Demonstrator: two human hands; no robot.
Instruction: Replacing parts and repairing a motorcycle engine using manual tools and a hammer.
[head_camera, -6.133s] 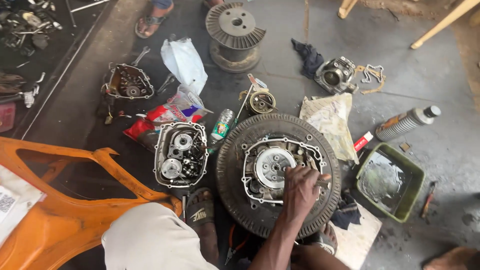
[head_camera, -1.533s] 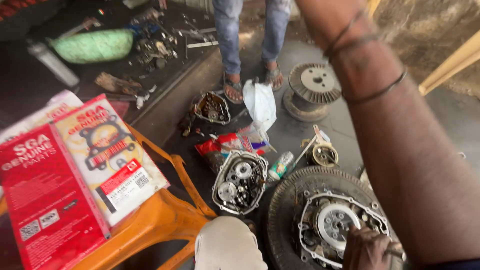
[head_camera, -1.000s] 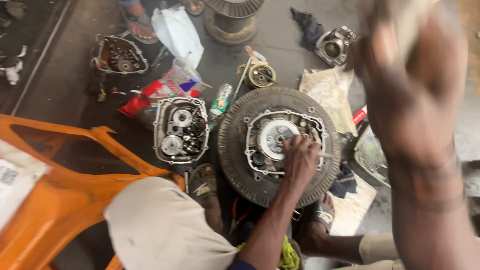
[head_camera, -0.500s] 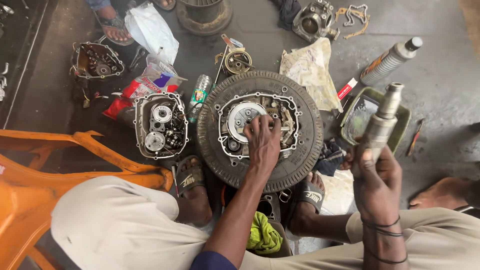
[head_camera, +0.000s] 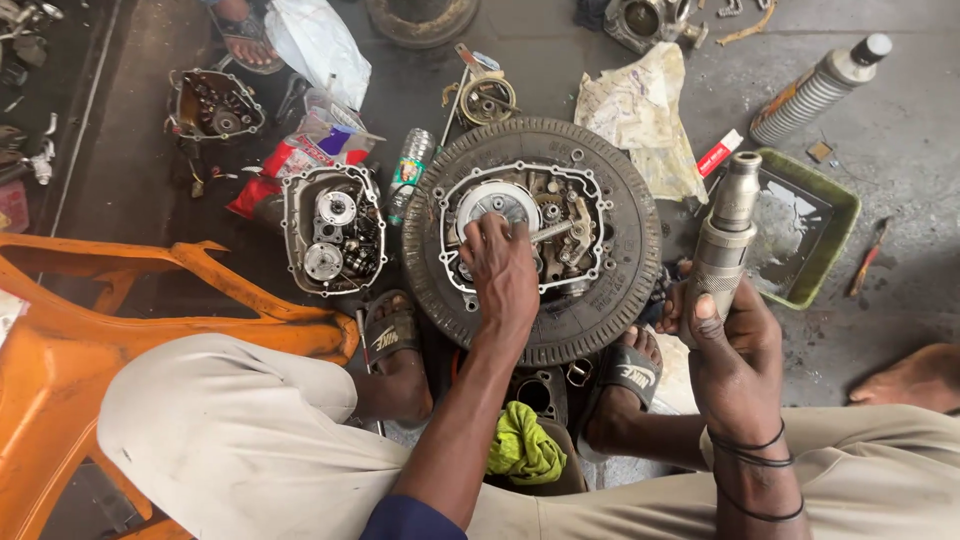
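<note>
grimy concrete workshop floor spreads under everything, littered with engine parts. going left to right: an orange plastic chair (head_camera: 120, 300) sits at the left edge, then a separate crankcase cover (head_camera: 333, 243) with gears showing lies beside a small plastic bottle (head_camera: 410, 170). next comes a worn tyre (head_camera: 545, 330) laid flat, with an open engine case (head_camera: 525, 225) resting inside its ring, a round silver clutch plate on the case's left half and small gears on its right. the left hand (head_camera: 505, 275) rests on the case's near side, fingers curled down onto the parts by the clutch, gripping nothing that can be made out. right of the tyre, the right hand (head_camera: 735, 345) is closed around a grey metal power tool (head_camera: 722, 240), its long axis nearly upright, nose pointing away from the body. the case lies to the left of that nose, so the left hand is the nearer one. beyond the tool sits a green tray (head_camera: 835, 240) and a ribbed spray can (head_camera: 820, 88).
</note>
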